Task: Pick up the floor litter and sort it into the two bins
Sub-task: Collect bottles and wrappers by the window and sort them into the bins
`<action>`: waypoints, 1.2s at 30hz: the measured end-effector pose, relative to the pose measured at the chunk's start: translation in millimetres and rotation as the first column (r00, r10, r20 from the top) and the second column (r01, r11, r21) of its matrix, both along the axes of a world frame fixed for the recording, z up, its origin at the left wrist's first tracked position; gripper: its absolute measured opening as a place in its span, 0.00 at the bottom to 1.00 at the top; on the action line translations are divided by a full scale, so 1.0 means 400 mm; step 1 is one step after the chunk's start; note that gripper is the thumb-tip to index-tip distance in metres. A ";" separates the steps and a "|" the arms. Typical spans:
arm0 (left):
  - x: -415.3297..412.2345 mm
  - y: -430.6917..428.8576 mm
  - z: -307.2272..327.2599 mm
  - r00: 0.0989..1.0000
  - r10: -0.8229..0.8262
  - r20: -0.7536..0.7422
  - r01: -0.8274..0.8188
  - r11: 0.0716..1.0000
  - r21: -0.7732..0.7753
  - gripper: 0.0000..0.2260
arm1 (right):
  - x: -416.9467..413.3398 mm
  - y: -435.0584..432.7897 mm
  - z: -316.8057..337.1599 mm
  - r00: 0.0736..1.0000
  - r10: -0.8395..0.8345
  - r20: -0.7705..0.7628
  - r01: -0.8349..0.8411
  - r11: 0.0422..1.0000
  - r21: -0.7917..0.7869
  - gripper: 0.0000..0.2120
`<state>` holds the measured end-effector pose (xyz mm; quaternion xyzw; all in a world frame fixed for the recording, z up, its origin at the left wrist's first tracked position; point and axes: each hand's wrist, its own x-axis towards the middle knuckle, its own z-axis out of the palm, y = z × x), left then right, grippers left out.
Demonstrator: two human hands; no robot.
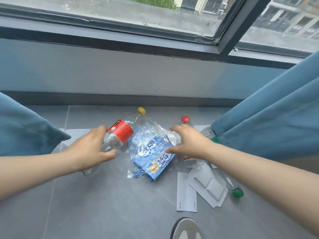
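My left hand (91, 149) grips a clear plastic bottle (120, 131) with a red label and a gold cap, fingers over its top and thumb under its side. My right hand (191, 142) is spread open over a red-capped bottle (185, 120) that lies on the grey floor. Its thumb is at the edge of the crumpled clear plastic (150, 131). Blue snack wrappers (151, 163) lie between my hands. No bin is in view.
A white paper strip (186, 192) and a white cardboard insert (207, 185) lie at the right, beside a green-capped bottle (237, 192). Another clear bottle (208, 132) sticks out from under the right teal curtain (267, 118). A second curtain (25, 128) hangs left. My shoe (186, 228) is below.
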<state>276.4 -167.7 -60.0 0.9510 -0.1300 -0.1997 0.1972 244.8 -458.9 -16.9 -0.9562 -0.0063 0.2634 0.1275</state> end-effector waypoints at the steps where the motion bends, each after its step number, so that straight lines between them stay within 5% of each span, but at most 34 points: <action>1: 0.002 0.008 -0.003 1.000 0.014 -0.005 -0.014 1.000 0.003 0.21 | 0.012 0.014 -0.007 1.000 -0.008 0.007 0.008 1.000 0.009 0.39; 8: -0.007 0.090 -0.037 0.997 0.077 -0.021 -0.077 0.997 0.008 0.26 | 0.069 0.107 -0.107 0.982 0.023 -0.186 -0.027 1.000 -0.016 0.66; 13: -0.002 0.102 -0.046 0.995 0.091 -0.037 -0.091 0.996 0.001 0.26 | 0.035 0.138 -0.168 0.975 0.064 -0.211 -0.093 0.988 -0.127 0.68; 20: -0.001 0.101 -0.052 0.996 0.073 -0.060 -0.072 0.997 0.015 0.25 | -0.030 0.169 -0.185 0.988 0.148 -0.038 -0.151 0.986 -0.069 0.62; 28: -0.005 0.116 -0.054 0.996 0.073 -0.058 -0.072 0.997 0.021 0.24 | -0.036 0.217 -0.181 0.975 0.196 -0.104 -0.200 0.979 -0.032 0.51; 36: -0.016 0.133 -0.051 0.996 0.074 -0.059 -0.072 0.997 0.026 0.25 | -0.051 0.233 -0.195 0.986 0.036 -0.162 -0.029 0.999 0.045 0.14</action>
